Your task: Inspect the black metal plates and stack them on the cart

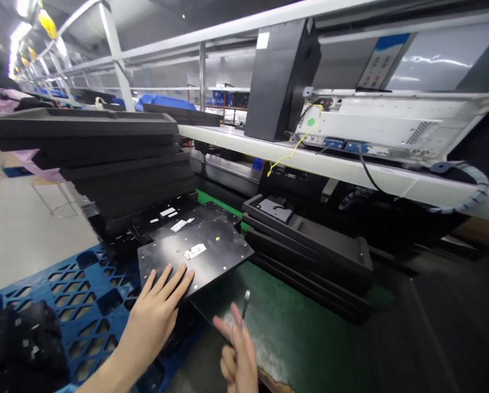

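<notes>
Black panel lies beneath the left hand.

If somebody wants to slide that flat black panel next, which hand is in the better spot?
Probably the left hand: it lies spread on the black panel, near its closest edge. The right hand is off the panel and holds a thin tool, so it seems less free.

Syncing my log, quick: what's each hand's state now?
Left hand: open, resting on the black panel.
Right hand: partly closed, holding a thin tool.
</notes>
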The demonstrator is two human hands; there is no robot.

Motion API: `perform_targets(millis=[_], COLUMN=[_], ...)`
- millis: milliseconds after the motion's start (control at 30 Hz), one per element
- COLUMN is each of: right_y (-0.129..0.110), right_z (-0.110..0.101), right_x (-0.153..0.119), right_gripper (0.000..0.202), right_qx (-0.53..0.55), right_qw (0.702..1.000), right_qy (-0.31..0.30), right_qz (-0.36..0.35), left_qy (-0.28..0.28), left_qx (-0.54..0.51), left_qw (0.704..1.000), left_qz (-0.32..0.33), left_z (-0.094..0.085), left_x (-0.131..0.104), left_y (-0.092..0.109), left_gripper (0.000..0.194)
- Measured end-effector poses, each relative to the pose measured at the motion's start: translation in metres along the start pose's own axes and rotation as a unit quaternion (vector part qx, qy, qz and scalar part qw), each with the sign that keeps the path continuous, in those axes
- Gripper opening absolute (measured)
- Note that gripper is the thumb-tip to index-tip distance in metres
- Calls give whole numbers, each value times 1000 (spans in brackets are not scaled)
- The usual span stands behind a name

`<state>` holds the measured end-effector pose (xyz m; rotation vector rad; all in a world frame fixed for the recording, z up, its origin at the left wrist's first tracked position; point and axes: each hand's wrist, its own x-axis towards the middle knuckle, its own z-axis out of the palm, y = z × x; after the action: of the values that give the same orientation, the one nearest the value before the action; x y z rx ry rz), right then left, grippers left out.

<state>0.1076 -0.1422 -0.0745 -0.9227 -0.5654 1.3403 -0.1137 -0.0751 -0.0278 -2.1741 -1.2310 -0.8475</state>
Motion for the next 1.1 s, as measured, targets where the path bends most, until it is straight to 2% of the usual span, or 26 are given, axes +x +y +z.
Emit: perform_targets(millis=[100, 167, 233, 333, 400, 500, 633, 767, 900, 967, 1033, 1100], right_y=[-5, -8, -6, 2, 4, 6, 17, 38, 64, 77, 86, 88], right_z=[29, 30, 17, -14, -36, -72, -112, -127, -135, -142, -150, -157], right_x=[11, 9, -3, -27, -40, -56, -85, -121, -147, -157, -165, -170], right_gripper=[58, 53, 53, 59, 56, 52, 57, 49, 52, 55, 59, 62], right_qx=[102, 124, 123, 151, 159, 125, 104, 57, 32, 22, -2, -31], right_qw=[994, 991, 991, 979, 968, 961, 946, 952, 944, 935, 926, 923], right_qy=[34, 48, 53, 132, 183, 224, 298, 278, 316, 345, 374, 383], right_qz=[-3, -21, -25, -31, -66, -108, -79, -116, -93, -73, -50, -21], left_qy=[3, 2, 4, 2, -13, -38, -45, -85, -175, -230, -277, -291], left_qx=[-8, -14, -23, -76, -149, -252, -299, -349, -409, -419, -410, -385], left_qw=[999, 997, 996, 989, 979, 954, 931, 892, 829, 805, 802, 821], left_qz=[49, 72, 90, 125, 136, 157, 206, 275, 339, 352, 335, 304], left_z=[-24, -37, -45, -45, -36, -11, 25, 58, 97, 111, 119, 122], left_x=[-27, -39, -47, -53, -54, -59, -65, -49, -16, -2, 13, 28], left_y=[15, 25, 33, 47, 60, 87, 119, 132, 137, 138, 138, 140], left_gripper=[83, 82, 81, 82, 84, 84, 78, 69, 74, 65, 51, 46])
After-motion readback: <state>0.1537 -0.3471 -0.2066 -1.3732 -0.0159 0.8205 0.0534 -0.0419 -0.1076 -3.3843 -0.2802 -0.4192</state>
